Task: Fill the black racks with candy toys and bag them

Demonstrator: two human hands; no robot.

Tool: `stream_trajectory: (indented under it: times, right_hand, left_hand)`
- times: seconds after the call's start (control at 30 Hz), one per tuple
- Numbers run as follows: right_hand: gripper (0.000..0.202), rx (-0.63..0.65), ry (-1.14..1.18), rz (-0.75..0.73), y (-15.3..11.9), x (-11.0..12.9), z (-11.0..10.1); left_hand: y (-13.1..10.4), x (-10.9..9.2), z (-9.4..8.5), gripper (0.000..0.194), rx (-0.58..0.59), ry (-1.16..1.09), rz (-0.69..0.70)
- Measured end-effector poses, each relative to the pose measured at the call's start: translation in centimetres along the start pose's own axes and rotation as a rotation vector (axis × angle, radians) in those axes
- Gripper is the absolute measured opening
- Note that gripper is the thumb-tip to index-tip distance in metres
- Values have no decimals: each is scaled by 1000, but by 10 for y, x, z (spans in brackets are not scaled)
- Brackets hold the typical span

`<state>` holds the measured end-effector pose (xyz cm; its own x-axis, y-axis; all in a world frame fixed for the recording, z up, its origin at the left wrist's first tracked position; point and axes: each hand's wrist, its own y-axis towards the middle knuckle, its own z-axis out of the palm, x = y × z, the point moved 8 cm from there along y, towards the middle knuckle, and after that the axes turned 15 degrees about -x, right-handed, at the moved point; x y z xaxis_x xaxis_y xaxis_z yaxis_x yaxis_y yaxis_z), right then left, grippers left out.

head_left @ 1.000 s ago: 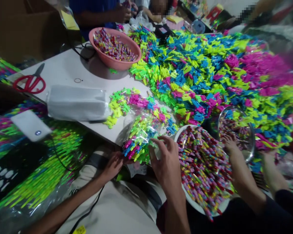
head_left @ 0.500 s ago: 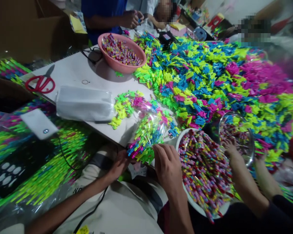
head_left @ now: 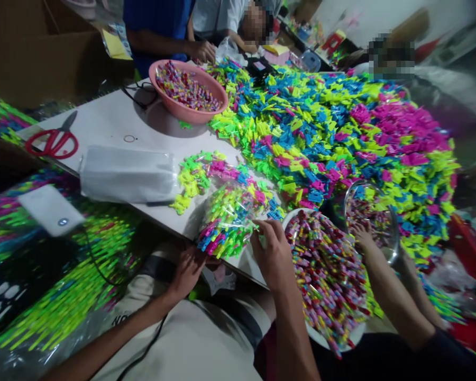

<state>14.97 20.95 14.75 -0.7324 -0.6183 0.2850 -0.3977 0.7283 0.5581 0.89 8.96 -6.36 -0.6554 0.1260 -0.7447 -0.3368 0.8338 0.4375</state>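
Your right hand (head_left: 276,256) has curled inward, so it and your left hand (head_left: 188,272) flank the clear plastic bag of multicoloured sticks (head_left: 227,218), grips unclear.

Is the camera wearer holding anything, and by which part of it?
Probably the clear bag of colourful pieces, by its near end, in the left hand. The right hand is at the bag's right side; whether it grips anything cannot be told.
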Motion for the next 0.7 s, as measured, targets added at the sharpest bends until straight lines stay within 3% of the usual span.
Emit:
stream_trajectory:
  times: [0.13, 0.27, 0.53, 0.7]
  right_hand:
    - [17, 115, -64, 178, -3, -16, 9]
    - [22, 258, 109, 272, -14, -21, 26]
    - [33, 229, 326, 469, -34, -23, 36]
    - [23, 96, 303, 545, -38, -28, 28]
  left_hand:
    - [10, -3, 2, 43, -1, -183, -155]
    - [10, 6, 3, 37, 1, -291, -275]
    - [-5, 28, 13, 35, 10, -336, -354]
    - [-15, 33, 15, 32, 34, -350, -399]
